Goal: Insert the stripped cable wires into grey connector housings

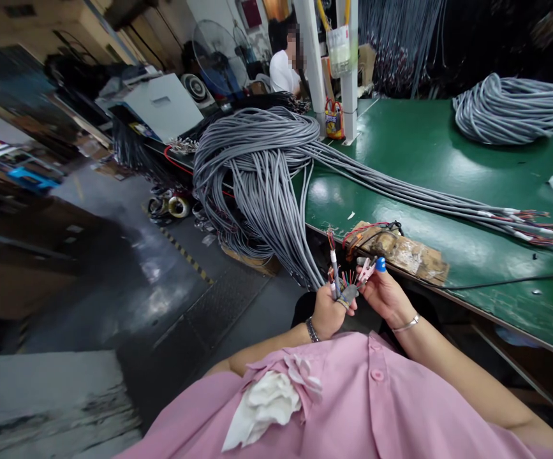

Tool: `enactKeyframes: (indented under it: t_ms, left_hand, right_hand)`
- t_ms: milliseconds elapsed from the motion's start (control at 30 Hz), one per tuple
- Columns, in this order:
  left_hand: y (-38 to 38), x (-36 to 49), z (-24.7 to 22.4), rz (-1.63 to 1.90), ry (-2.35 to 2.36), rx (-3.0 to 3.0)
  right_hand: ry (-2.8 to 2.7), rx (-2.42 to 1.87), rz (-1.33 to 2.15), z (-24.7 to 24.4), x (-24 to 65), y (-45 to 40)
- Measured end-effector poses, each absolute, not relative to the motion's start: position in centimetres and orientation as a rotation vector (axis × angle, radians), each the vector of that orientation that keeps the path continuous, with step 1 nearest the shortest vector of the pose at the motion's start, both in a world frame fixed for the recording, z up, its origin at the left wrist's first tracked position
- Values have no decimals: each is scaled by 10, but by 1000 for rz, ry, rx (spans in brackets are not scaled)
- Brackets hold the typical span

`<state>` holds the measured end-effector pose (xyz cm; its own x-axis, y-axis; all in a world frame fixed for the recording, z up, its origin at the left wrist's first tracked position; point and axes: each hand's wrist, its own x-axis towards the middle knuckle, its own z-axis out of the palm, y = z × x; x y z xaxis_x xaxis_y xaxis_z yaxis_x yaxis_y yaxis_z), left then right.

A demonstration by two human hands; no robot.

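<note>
My left hand (pixel 330 310) is closed around grey cable ends (pixel 334 273), with thin coloured wires fanning out above the fingers. A grey covering is on its thumb. Just to the right, my right hand (pixel 385 294) pinches a small pinkish clip-like tool (pixel 366 272) close to the wire tips; a blue cover is on one fingertip. From the big grey cable bundle (pixel 271 185), strands hang over the table edge down towards my left hand. More stripped cable ends (pixel 520 226) lie on the green table at the right.
A wooden block (pixel 400 252) with wires sits at the edge of the green table (pixel 429 153). A coiled cable bundle (pixel 510 111) lies at the back right. A person (pixel 283 69) is behind the white post (pixel 310 57).
</note>
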<state>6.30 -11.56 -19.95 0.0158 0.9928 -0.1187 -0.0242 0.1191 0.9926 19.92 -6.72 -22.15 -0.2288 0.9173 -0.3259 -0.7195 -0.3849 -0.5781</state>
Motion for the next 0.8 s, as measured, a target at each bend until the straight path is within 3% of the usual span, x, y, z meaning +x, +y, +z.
enactKeyframes:
  t_ms: [367,533,700,800]
  left_hand:
    - [-124,53,-192,1164,1212,1127]
    - [-120,55,-184,1219,1261,1158]
    - [-114,59,-188,1230,1311,1216]
    - [-113,60,-194,1216,1318,1308]
  right_hand:
    - [-518,-670,1990,-221,214,-74]
    - [-609,-798,1834,-216,213,-77]
    - [-781,-995,1456,-224,210,-80]
    - [-751,-930,1580,-227,209,-78]
